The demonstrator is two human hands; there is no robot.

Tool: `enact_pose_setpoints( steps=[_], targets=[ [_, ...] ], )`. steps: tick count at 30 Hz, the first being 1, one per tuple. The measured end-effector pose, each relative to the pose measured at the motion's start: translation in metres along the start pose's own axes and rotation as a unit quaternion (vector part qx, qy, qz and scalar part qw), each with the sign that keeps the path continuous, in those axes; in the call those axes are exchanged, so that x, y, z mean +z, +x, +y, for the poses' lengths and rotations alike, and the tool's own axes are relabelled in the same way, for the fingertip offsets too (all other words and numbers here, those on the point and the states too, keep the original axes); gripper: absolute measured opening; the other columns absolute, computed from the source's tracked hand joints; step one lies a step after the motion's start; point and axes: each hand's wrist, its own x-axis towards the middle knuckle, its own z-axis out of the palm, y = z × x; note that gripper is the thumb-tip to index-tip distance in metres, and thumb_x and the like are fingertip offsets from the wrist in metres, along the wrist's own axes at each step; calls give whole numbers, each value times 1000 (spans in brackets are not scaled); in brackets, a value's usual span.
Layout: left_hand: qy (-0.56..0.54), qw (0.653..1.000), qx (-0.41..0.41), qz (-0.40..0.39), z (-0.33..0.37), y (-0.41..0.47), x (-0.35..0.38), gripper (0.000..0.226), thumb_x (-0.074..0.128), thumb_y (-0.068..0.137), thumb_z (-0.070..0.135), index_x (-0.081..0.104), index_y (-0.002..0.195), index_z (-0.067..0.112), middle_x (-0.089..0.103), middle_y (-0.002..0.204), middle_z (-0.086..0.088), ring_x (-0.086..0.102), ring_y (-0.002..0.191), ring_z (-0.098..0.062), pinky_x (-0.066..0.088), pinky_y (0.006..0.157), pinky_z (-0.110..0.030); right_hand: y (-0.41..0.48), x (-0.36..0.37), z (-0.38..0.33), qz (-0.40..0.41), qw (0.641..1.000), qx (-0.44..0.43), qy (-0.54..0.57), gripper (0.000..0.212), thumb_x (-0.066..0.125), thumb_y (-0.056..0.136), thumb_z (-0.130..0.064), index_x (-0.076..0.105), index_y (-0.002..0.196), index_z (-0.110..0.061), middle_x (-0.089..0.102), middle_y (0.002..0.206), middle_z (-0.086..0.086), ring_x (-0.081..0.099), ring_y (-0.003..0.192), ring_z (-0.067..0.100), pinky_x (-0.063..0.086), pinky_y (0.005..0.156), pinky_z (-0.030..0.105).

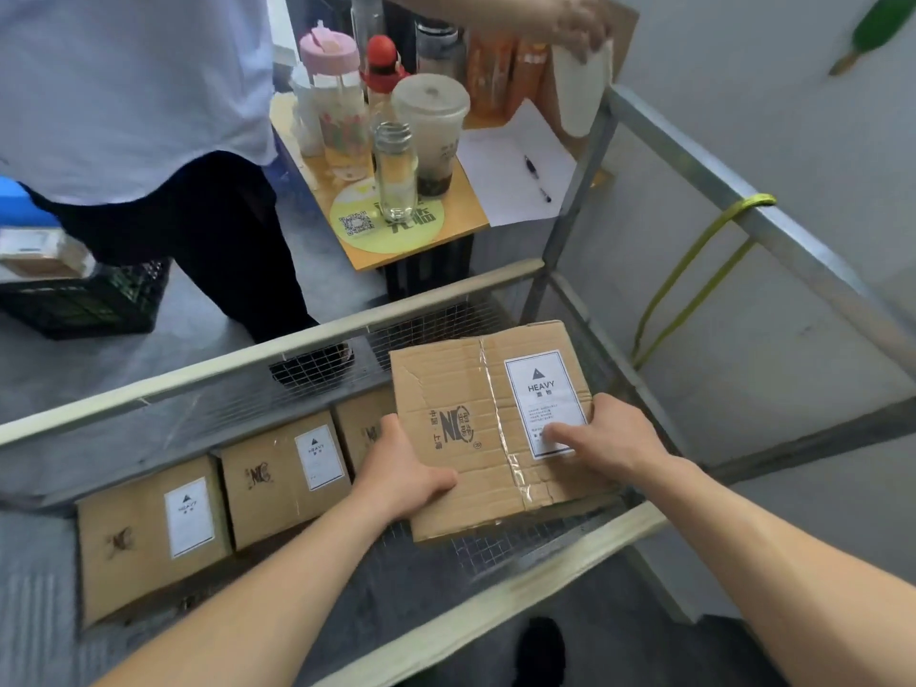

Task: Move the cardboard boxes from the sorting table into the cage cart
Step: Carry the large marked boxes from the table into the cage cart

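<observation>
A brown cardboard box (pixel 476 414) with a white HEAVY label and clear tape is inside the cage cart (pixel 297 347), at its right end. My left hand (pixel 404 468) grips the box's left near edge, thumb on top. My right hand (pixel 602 431) holds the right side, thumb lying across the label. Three more labelled boxes lie in a row in the cart: one at the left (pixel 148 530), one in the middle (pixel 285 476), and one (pixel 364 431) partly hidden behind my left hand.
Another person in a white shirt (pixel 124 91) stands beyond the cart's far rail. A small wooden table (pixel 461 215) holds bottles, cups, paper and a pen. A black crate (pixel 84 304) sits at left. A green strap (pixel 694 260) hangs from the cart's right frame.
</observation>
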Motion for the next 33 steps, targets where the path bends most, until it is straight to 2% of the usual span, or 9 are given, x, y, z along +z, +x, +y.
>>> enact_pose_setpoints(
  steps=[4,8,11,18,21,25,27,30,33],
  targets=[
    [-22,999,-34,-9,-25,32,44,73,88,71,28,32,118,22,60,112,2,60,99,-19,48,81,-31,44,32,22,-31,999,-4,-28,54,74,72,-60,56,101,-19,63,95,-5,61,87,17,53,75,36],
    [-31,997,-64,-21,-49,56,92,72,87,74,24,33,120,21,59,111,4,57,97,-15,43,77,-26,82,66,54,-67,997,-4,-34,57,75,71,-59,57,106,-18,64,102,-3,63,93,20,55,80,38],
    [-31,996,-80,-32,-65,69,124,77,87,74,25,31,127,18,56,111,5,55,99,-16,43,78,-26,105,88,76,-94,994,-1,-47,58,75,72,-61,58,109,-20,66,106,-3,63,93,20,54,79,37],
    [-50,992,-104,-45,-85,95,168,76,87,77,24,28,125,19,53,108,7,53,99,-16,44,81,-27,145,120,106,-119,991,-3,-65,62,76,72,-63,59,112,-18,67,110,-1,64,96,22,55,85,39],
    [-47,991,-112,-48,-90,109,177,74,87,77,23,26,119,23,53,109,6,53,101,-16,43,82,-28,159,128,108,-125,988,-13,-84,53,76,76,-59,54,104,-20,62,104,-2,60,94,22,51,79,35],
    [-49,988,-129,-63,-96,128,188,72,86,77,21,28,119,21,58,110,4,58,101,-19,45,80,-29,173,137,112,-148,985,-16,-91,39,76,83,-50,44,83,-28,56,95,-6,56,90,18,44,72,30],
    [-47,987,-134,-70,-98,134,194,71,85,78,21,29,122,18,58,108,3,59,100,-19,46,77,-28,182,141,117,-153,984,-8,-93,38,78,82,-48,51,92,-24,61,102,-3,58,93,19,46,74,30],
    [-40,987,-135,-82,-101,138,207,65,82,80,18,30,119,17,57,105,2,60,97,-18,51,75,-29,195,145,126,-161,982,6,-102,51,80,78,-47,58,113,-17,68,115,0,62,98,21,50,77,32],
    [-48,987,-131,-83,-104,135,220,61,79,82,16,30,117,18,56,102,5,58,90,-10,53,72,-26,201,146,134,-167,979,4,-115,53,80,76,-49,61,116,-20,70,116,-2,62,96,21,48,74,31]
  ],
)
